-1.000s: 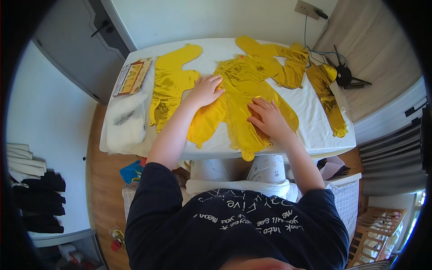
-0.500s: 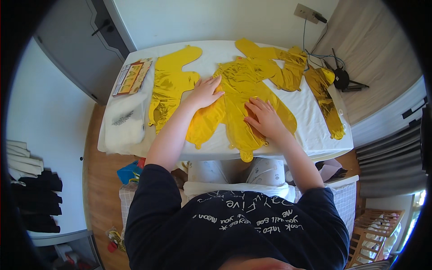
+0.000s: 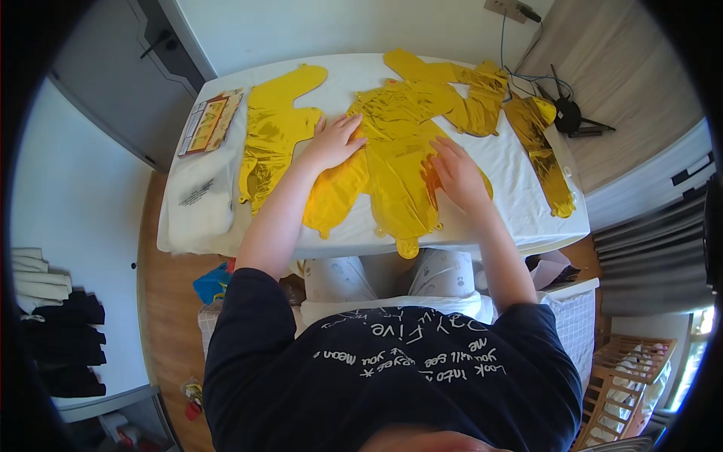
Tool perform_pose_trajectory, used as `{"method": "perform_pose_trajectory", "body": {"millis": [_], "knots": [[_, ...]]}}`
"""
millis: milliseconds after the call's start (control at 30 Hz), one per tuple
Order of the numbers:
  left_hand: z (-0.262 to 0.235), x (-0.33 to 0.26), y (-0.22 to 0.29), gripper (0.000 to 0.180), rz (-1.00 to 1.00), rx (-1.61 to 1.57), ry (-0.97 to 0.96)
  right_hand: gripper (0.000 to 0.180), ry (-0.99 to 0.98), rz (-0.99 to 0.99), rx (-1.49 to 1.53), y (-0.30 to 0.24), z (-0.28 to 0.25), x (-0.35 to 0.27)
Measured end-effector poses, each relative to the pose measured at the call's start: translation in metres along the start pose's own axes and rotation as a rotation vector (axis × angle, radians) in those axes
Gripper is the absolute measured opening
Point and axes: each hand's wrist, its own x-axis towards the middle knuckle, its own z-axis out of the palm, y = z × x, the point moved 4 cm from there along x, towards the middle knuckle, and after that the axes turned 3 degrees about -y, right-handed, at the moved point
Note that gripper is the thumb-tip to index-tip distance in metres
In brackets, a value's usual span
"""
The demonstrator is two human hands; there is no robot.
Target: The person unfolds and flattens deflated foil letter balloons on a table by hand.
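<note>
A large gold foil balloon [image 3: 403,169] lies flat in the middle of the table [image 3: 520,184], under and between the two hands. The left hand [image 3: 337,141] is open, palm down, its fingers stretched toward the upper right over the balloon's left part; a rounded section of foil spreads just below the palm, toward the table's near edge. The right hand [image 3: 459,175] is also open, fingers loosely bent above the balloon's right part, with an orange reflection in the foil beside them; I cannot tell whether the fingertips touch it. Most of the balloon's middle lies to the left of this hand, and its small round tab reaches the near edge, below and between both hands.

A second foil balloon [image 3: 282,124] lies just left of the left hand. Farther left are a printed packet [image 3: 215,124] and a clear plastic bag [image 3: 197,197]. A narrow foil strip [image 3: 542,151] lies well right of the right hand, near a black router [image 3: 568,117].
</note>
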Motion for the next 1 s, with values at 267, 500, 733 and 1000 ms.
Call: {"method": "perform_pose_trajectory", "body": {"millis": [267,500,733,1000], "knots": [[0.007,0.003,-0.001,0.08,0.001,0.056,-0.006,0.033,-0.059,-0.018,-0.073,0.042,0.005,-0.003],[0.009,0.002,0.002,0.079,-0.003,0.075,-0.02,0.031,0.001,0.014,-0.019,0.042,0.01,-0.006],[0.006,-0.008,0.006,0.078,-0.037,0.078,-0.038,0.032,-0.028,0.008,-0.019,0.034,0.005,-0.013],[-0.01,-0.017,0.024,0.082,-0.055,0.066,-0.022,0.032,0.006,0.008,0.007,0.029,-0.005,-0.018]]}}
